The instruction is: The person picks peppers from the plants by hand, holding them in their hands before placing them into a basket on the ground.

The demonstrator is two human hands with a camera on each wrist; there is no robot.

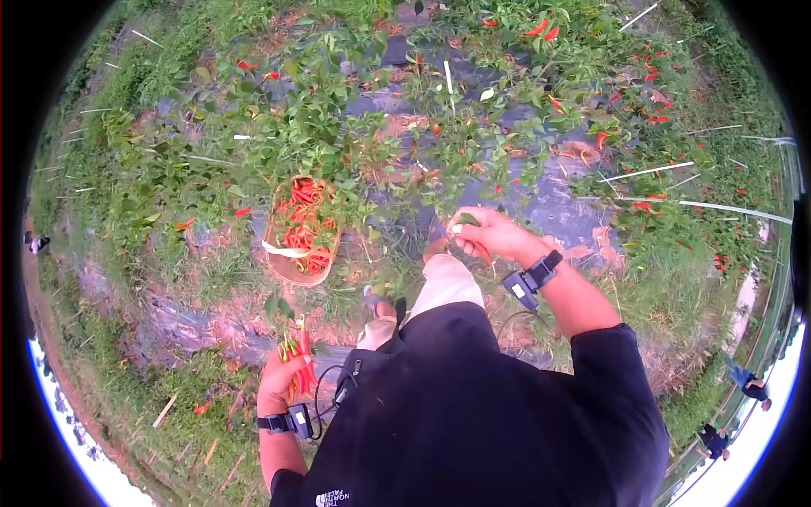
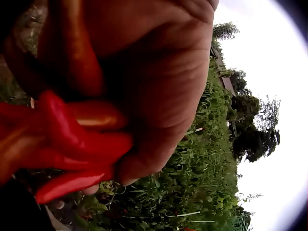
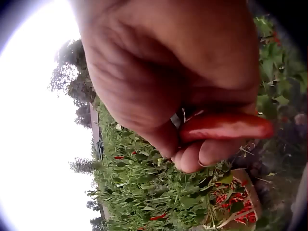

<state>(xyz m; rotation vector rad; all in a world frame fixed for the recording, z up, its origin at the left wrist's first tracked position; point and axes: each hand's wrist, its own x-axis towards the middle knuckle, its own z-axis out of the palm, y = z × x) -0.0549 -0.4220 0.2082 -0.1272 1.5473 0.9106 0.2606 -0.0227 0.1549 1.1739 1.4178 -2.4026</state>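
My left hand [image 1: 276,378] grips a bunch of several red chili peppers [image 1: 302,363], their green stems pointing up and away from me. In the left wrist view the glossy red chili peppers [image 2: 72,139] stick out past the curled fingers. Out in front, my right hand [image 1: 494,237] holds a single red chili pepper [image 3: 226,126] between thumb and fingers, with its tip jutting out beyond them. A green leaf [image 1: 467,220] shows at the right fingertips. Between the two hands and farther forward, a basket [image 1: 268,237] with a pale handle holds many red chili peppers.
Chili plants [image 1: 312,110] with red fruit spread ahead and to both sides. Dark plastic sheeting [image 1: 541,203] covers the soil between them. White stakes [image 1: 659,171] lean among the plants. At the far right, two people [image 1: 714,441] are in the distance.
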